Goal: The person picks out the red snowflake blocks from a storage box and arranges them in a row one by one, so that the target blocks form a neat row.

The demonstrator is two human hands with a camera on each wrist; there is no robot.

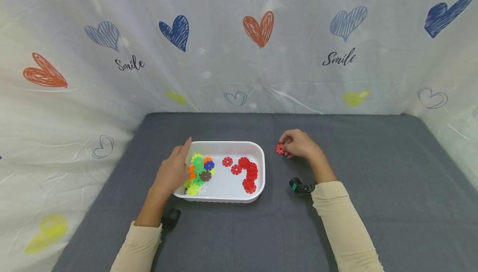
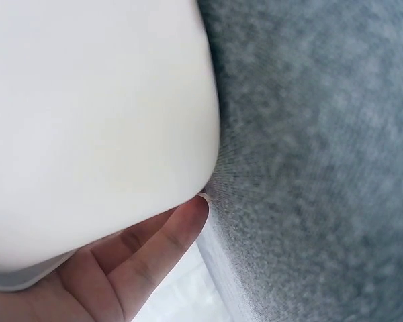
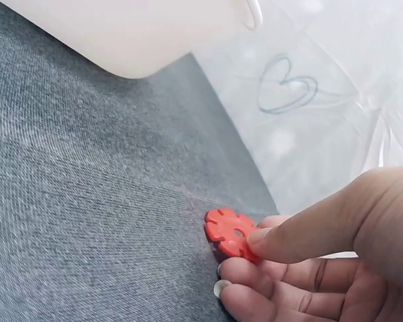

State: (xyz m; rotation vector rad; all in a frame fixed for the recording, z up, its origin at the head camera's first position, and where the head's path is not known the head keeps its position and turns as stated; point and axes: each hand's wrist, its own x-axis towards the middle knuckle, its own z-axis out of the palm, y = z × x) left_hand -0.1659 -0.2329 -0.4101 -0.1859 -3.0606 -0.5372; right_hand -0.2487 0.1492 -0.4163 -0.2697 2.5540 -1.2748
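Note:
A white tray on the grey table holds notched plastic discs. My left hand grips the tray's left end, with fingers along its outer wall near the far corner; in the left wrist view the thumb is out of sight. To the right of the tray, my right hand pinches a red notched disc between thumb and fingers, at the tabletop. Several red discs lie in the tray's right part. Mixed green, yellow, orange, blue and brown discs are heaped at its left, partly behind my left hand.
A dark grey cloth covers the table. Behind and at the sides hangs a white curtain printed with hearts. Dark straps sit at both wrists.

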